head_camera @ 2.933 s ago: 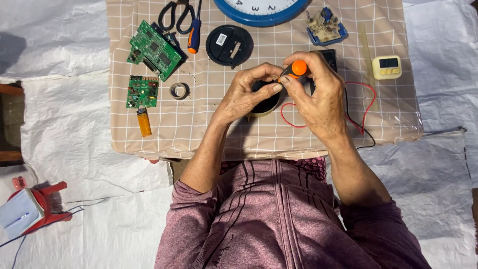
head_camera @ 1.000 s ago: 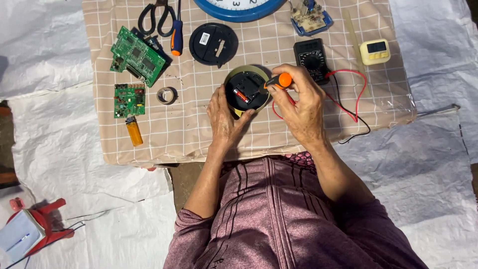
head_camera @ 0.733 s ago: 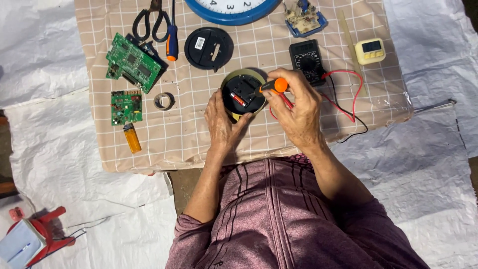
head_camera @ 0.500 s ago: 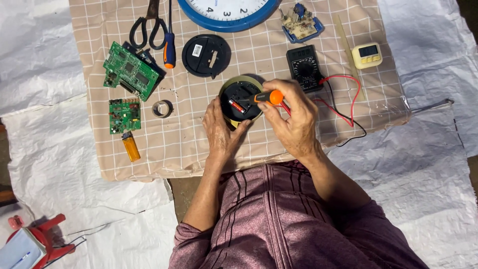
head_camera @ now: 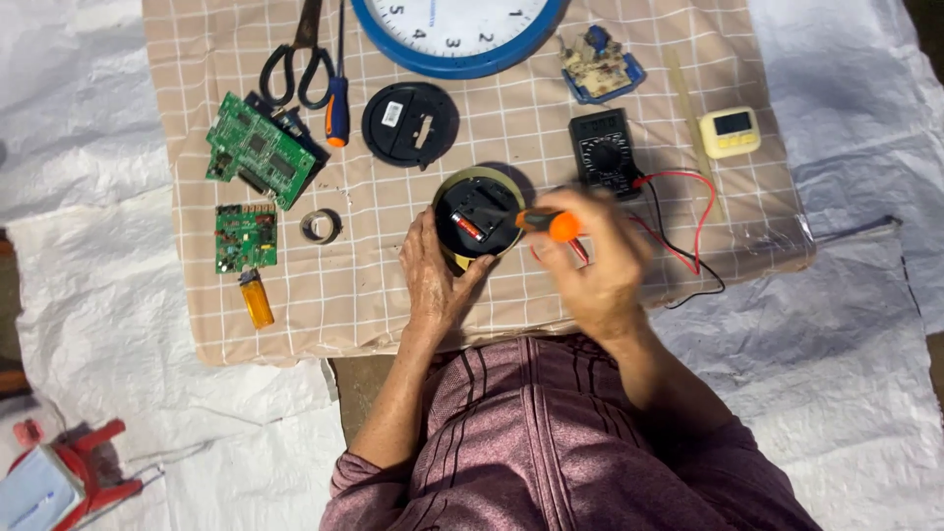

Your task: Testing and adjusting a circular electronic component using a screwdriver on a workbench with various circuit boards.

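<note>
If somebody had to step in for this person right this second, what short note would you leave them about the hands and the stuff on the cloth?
Left hand: steadies the small round clock body, back side up, on the checked cloth.
Right hand: holds the orange-handled screwdriver, tip inside the open back.
Done: black round back cover is off, lying above the clock body.
Left: clock back not yet closed. Whether a screw is being turned cannot be told.
Nearby: multimeter with red and black leads, two green circuit boards, scissors, blue wall clock.
</note>
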